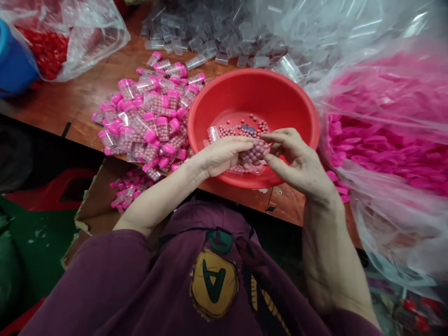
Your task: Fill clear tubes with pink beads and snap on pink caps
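Clutter hems in the red basin [241, 95] on every side of the wooden table [84, 100]. To its left lies a heap of filled tubes [150, 121] with pink caps, touching the basin's wall. Beyond it spreads a drift of empty clear tubes [206, 39]. A big plastic bag of pink caps [388, 135] presses against its right rim. At the far left corner sits another bag of red pieces [49, 46] beside a blue tub [14, 63]. Below the table edge, an open cardboard box [94, 210] holds more filled tubes.

Both hands meet over the near side of the basin, just above its rim. The left hand [224, 156] has its grip closed around a tube [258, 150], fingers wrapped over its near end. The right hand [297, 161] pinches the other end, its grip narrowed to thumb and fingertips on the plastic. The tube is small and clear, lies roughly level, and is packed with pale pink beads. No cap can be seen on it, though fingers hide its ends.

Loose beads [254, 125] are scattered on the basin floor behind the hands, with one empty tube [213, 134] among them. There is one basin, one box, two bags and one blue tub. The heaped tubes, caps and beads are too many to count.
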Available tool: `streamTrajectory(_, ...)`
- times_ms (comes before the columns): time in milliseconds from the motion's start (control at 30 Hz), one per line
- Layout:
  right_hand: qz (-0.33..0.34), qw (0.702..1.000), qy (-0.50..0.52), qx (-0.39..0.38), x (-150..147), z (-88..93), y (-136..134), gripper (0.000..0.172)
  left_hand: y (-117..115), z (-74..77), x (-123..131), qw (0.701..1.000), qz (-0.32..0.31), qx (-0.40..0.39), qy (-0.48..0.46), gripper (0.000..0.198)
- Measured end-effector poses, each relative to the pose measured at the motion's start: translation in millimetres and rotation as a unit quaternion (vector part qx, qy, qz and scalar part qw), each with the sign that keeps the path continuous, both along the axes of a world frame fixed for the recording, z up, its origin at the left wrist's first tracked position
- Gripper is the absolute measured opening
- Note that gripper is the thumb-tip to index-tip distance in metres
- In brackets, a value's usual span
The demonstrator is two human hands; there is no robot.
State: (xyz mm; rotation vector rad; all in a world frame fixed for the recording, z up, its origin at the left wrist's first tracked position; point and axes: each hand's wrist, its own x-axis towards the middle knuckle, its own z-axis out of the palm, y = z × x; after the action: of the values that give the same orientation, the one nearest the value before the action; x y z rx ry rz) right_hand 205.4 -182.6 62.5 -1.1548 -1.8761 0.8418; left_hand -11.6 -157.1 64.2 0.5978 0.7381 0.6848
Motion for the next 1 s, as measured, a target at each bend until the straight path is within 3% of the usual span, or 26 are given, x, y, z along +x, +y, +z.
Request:
streamTrajectory(133, 0.015, 0.999, 0.01, -0.047, -1.5, 4.0, 1.6, 0.024, -4.4, -1.0, -1.1, 1.0, -0.004, -0.001, -0.004, 0.027)
streamTrajectory(267, 0.038, 0.977, 0.094, -0.185, 0.1, -0.5, 3.6, 0.033, -3.0, -0.7, -2.6, 1.0, -0.003, -0.016, 0.012, 0.025)
streamTrajectory(333, 0.005, 0.97, 0.126, -0.206, -2.2, -5.5, 4.3, 0.036, -2.8, -1.3, -3.4, 1.0, 0.009, -0.017, 0.012, 0.023)
streamTrajectory(400, -0.056, 0.975, 0.128, -0.17, -6.9, -9.9, 2.1, 0.036, -3.6, -2.8, -4.1, 0.999, 0.028, -0.011, 0.018, 0.017)
streamTrajectory(500, -0.094, 0.994, 0.031, -0.051, -10.5, -11.7, -9.4, 0.031, -5.4, -6.9, -4.0, 0.998, 0.052, 0.015, 0.044, 0.018)
streamTrajectory(567, -0.102, 0.994, -0.031, 0.008, -1.4, -11.8, -21.8, 0.023, -6.3, -10.6, -2.9, 0.996, 0.063, 0.033, 0.056, 0.026)
streamTrajectory(633, -0.184, 0.982, -0.039, 0.03, 21.5, -16.2, -36.3, 0.022, -6.8, -14.7, -1.4, 0.995, 0.065, 0.043, 0.064, 0.032)
streamTrajectory(700, -0.317, 0.946, -0.057, 0.014, 53.7, -28.0, -51.6, 0.028, -6.9, -18.3, -0.3, 0.995, 0.064, 0.046, 0.068, 0.037)
streamTrajectory(767, -0.382, 0.909, -0.16, -0.036, 84.0, -46.2, -66.7, 0.029, -6.7, -20.3, 0.4, 0.994, 0.071, 0.045, 0.07, 0.038)
streamTrajectory(867, -0.349, 0.898, -0.258, -0.069, 106.1, -76.3, -86.4, 0.021, -6.8, -18.7, 1.6, 0.993, 0.082, 0.035, 0.075, 0.036)
streamTrajectory(1000, -0.283, 0.882, -0.372, -0.063, 104.0, -105.4, -95.7, 0.022, -8.0, -11.4, 5.0, 0.99, 0.114, 0.023, 0.084, 0.04)
